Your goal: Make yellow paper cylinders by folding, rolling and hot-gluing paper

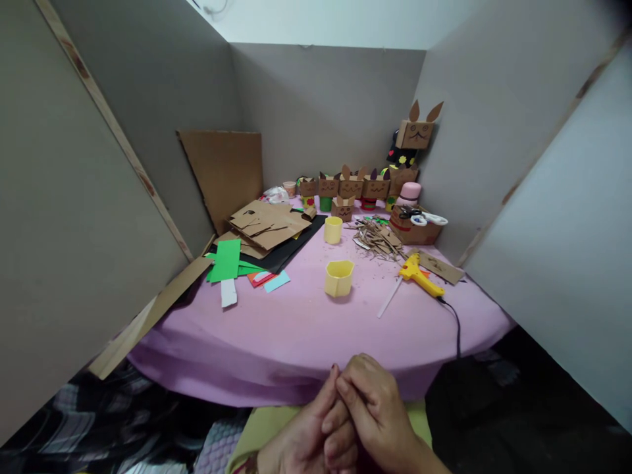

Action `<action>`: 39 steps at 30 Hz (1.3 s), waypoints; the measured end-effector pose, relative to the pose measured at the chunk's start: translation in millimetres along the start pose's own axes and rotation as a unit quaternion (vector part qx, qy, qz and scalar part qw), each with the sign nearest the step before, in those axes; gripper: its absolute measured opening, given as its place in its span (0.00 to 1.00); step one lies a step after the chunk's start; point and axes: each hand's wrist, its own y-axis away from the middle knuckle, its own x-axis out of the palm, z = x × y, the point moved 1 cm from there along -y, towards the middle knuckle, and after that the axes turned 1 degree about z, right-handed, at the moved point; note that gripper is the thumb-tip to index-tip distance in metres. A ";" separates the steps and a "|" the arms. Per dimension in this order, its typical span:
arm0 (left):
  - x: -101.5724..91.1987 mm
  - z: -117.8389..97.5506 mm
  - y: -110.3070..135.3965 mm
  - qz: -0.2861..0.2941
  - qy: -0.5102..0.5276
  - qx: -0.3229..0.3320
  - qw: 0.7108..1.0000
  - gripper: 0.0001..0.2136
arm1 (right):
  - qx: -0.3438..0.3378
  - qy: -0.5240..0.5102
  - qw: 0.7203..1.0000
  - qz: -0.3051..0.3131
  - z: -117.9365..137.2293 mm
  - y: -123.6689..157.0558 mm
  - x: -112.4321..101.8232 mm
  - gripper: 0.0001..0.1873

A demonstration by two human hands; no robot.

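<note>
- Nearest me, the person's left hand and right hand touch each other in front of the table
- Both hands have curled fingers, and the right one folds over the left one's fingers; I cannot tell if something small is tucked between them
- Just past them is the table's pinky-purple cloth
- A yellow paper ring with bent sides stands near the middle, apart from the hands
- On the right, a pale glue stick reaches up to a yellow glue gun
- On the left lie green paper and a light blue piece
- Farther back stands a rounder yellow ring
- Right of it is a messy heap of cardboard strips, and left of it are flat cardboard sheets
- White-handled scissors rest on a cardboard box
- Behind are cardboard animal heads with drawn faces, and a taller long-eared figure by the right wall
</note>
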 end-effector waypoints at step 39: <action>-1.6 -42.7 9.9 -0.171 -0.670 0.532 0.489 0.14 | 0.342 -0.573 0.741 -0.077 -8.1 -9.8 12.0 0.15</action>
